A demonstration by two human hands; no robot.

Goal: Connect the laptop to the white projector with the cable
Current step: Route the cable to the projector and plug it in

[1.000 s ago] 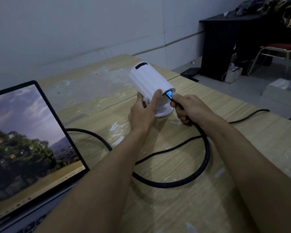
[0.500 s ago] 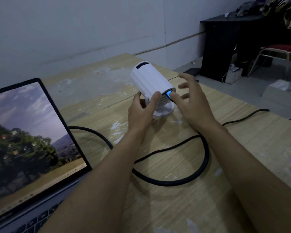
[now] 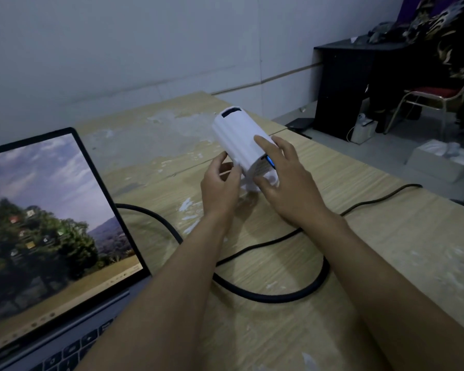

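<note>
The white projector (image 3: 239, 137), a ribbed cylinder tilted on its stand, sits mid-table. A blue-lit plug (image 3: 270, 162) sits at its near end, and the thick black cable (image 3: 279, 295) loops from there across the table to the open laptop (image 3: 51, 223) at the left, whose screen shows a landscape. My right hand (image 3: 284, 180) wraps the projector's near end, index finger on top, thumb below. My left hand (image 3: 220, 180) touches the projector's left side and stand with loosely curled fingers.
The wooden table (image 3: 386, 250) has white paint smears, and its right edge drops to the floor. A thinner black cord (image 3: 381, 199) runs off that edge. A black cabinet (image 3: 340, 89), a red-seated chair (image 3: 429, 97) and a white box (image 3: 439, 159) stand at the right.
My right hand let go of the plug, opened, then closed around the projector's near end. My left hand slid off the rear face to the left side. The projector's far end tipped slightly.
</note>
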